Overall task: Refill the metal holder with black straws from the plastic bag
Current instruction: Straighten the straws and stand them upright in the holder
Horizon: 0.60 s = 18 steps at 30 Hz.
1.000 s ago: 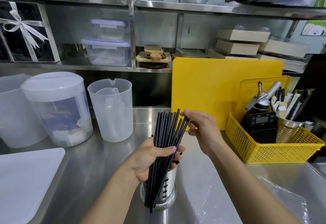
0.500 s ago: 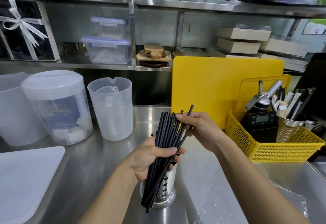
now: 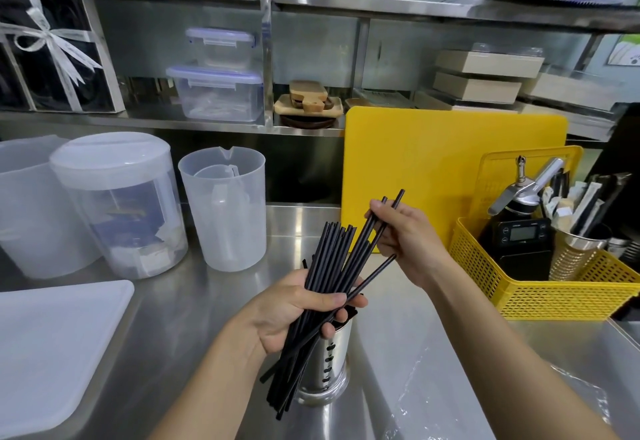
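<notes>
A few straws have been drawn up from the bundle (image 3: 329, 287) by the right hand (image 3: 410, 242), which pinches them. The bundle is gripped by the left hand (image 3: 294, 308) over the holder (image 3: 329, 367), probably unfilled; loading remains.

Both forearms are showing bare from the bottom edge of the view up to the wrists, with no sleeve, watch or bracelet on either. The left hand (image 3: 294, 311) and the right hand (image 3: 412, 242) are wearing no gloves or rings, and the fingernails are looking short and unpainted.
</notes>
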Motion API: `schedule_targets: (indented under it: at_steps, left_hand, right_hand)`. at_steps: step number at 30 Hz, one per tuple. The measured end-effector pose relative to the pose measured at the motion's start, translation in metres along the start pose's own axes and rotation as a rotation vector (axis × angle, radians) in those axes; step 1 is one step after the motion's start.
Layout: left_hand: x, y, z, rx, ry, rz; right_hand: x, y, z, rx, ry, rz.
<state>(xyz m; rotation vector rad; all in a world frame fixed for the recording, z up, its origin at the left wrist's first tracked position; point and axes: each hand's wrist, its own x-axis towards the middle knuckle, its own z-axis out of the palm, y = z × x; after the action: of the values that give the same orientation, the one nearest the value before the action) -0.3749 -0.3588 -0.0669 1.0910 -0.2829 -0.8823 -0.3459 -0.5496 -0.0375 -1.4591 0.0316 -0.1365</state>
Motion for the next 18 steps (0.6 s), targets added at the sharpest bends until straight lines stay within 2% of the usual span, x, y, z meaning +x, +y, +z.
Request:
schedule_targets:
  at_steps: [2, 5, 7, 9, 13, 15, 18]
  left_hand:
    - [-0.002, -0.001, -0.002, -0.001, -0.026, 0.001]
    - [-0.003, 0.0, -0.004, -0.007, -0.062, 0.002]
    - [-0.003, 0.0, -0.004, 0.004, -0.07, -0.005]
    - [-0.002, -0.001, -0.004, 0.006, -0.073, -0.011]
    - [-0.007, -0.003, -0.011, -0.011, -0.083, -0.03]
    - [-0.009, -0.002, -0.016, -0.014, -0.091, -0.018]
    - [-0.009, 0.001, -0.019, -0.038, -0.179, 0.013]
  right_hand:
    - [0.004, -0.004, -0.001, 0.066, 0.11, -0.027]
    - [0.007, -0.008, 0.0, 0.004, 0.252, -0.056]
    - [0.006, -0.006, 0.006, 0.128, 0.234, -0.064]
    - [0.007, -0.005, 0.009, 0.392, 0.217, -0.081]
    - [0.02, -0.018, -0.01, 0.844, 0.311, -0.216]
    - [0.025, -0.024, -0.022, 0.911, 0.278, -0.186]
    - [0.025, -0.021, -0.026, 0.828, 0.167, -0.105]
